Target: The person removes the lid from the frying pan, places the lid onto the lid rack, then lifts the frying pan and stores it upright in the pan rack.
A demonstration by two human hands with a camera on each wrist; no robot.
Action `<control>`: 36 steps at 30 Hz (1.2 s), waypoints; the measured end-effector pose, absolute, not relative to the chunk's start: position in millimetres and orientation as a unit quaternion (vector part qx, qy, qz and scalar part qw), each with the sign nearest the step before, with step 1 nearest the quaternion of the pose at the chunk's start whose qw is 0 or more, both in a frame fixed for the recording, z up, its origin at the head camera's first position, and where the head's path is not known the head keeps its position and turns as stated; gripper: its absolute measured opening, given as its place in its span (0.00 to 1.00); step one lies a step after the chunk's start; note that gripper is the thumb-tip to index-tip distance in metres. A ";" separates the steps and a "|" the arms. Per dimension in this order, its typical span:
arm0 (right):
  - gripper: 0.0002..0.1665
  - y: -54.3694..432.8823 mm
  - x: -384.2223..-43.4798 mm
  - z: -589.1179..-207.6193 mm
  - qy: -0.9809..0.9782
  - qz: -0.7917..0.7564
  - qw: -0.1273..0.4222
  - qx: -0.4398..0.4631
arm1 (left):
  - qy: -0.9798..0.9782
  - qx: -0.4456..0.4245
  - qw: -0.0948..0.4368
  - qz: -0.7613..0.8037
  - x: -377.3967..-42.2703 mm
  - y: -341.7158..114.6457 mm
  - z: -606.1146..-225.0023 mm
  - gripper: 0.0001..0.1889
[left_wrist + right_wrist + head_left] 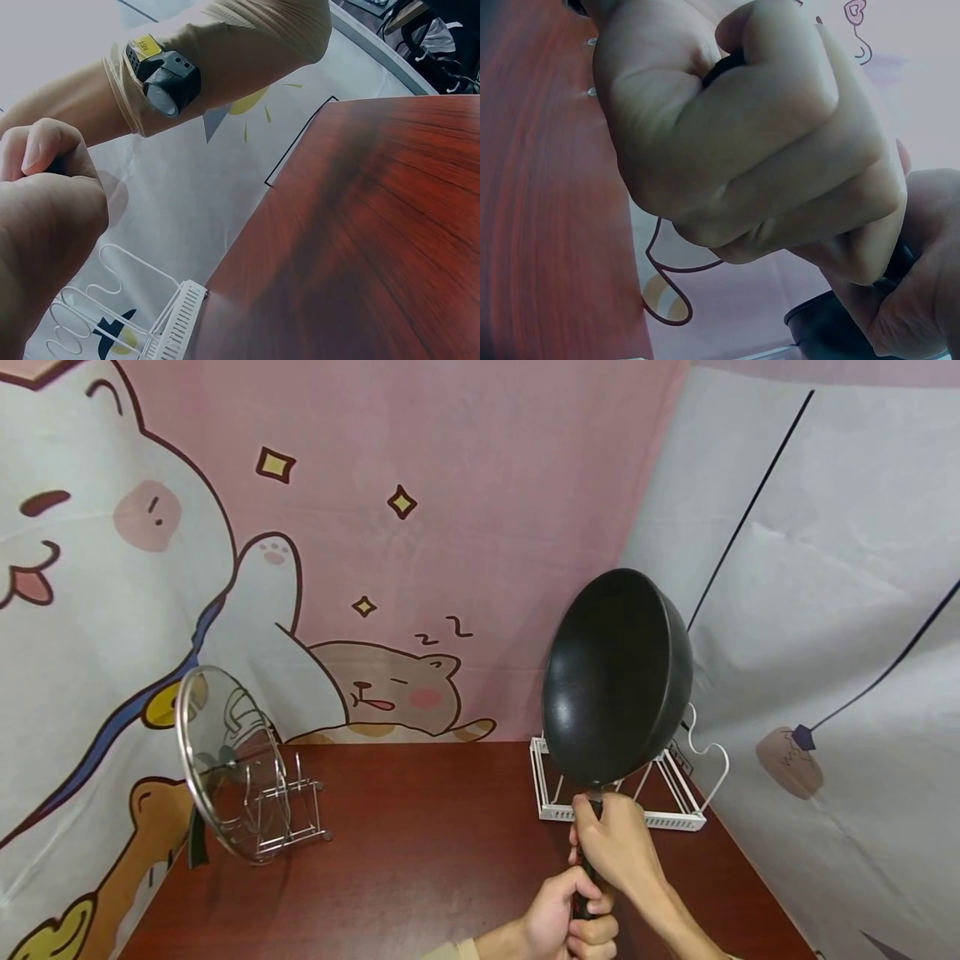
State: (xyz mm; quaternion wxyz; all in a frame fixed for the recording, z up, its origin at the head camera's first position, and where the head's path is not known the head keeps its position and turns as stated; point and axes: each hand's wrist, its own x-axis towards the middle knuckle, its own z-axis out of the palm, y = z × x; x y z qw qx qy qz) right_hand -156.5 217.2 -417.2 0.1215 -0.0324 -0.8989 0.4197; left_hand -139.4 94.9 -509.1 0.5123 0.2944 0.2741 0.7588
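Both hands hold a black wok (615, 672) by its handle, raised over the right of the table with its hollow side turned toward me. My right hand (618, 843) grips the handle close to the pan. Lower down, the fingers of my left hand (570, 914) wrap round the handle's end. In the right wrist view the left hand (757, 142) fills the middle, with the right hand (922, 277) at the edge and part of the wok (829, 326) below. Beneath the wok stands a white wire rack (551, 812), partly hidden by it.
A glass lid (232, 764) with a metal rim leans upright at the left, in a metal wire stand (292, 839). A dark strip (197, 839) stands beside it. The red-brown table (405, 860) is bordered by cartoon-printed cloth walls (487, 527).
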 end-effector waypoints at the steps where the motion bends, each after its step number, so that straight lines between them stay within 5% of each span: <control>1: 0.26 218.1 -156.3 -416.6 -0.900 0.416 0.123 -0.033 | 0.273 0.295 0.513 0.758 -139.5 95.6 -508.8 0.13; 36: 0.21 228.9 -151.2 -404.0 -0.914 0.378 0.137 -0.043 | 0.244 0.320 0.521 0.753 -139.8 113.3 -504.3 0.11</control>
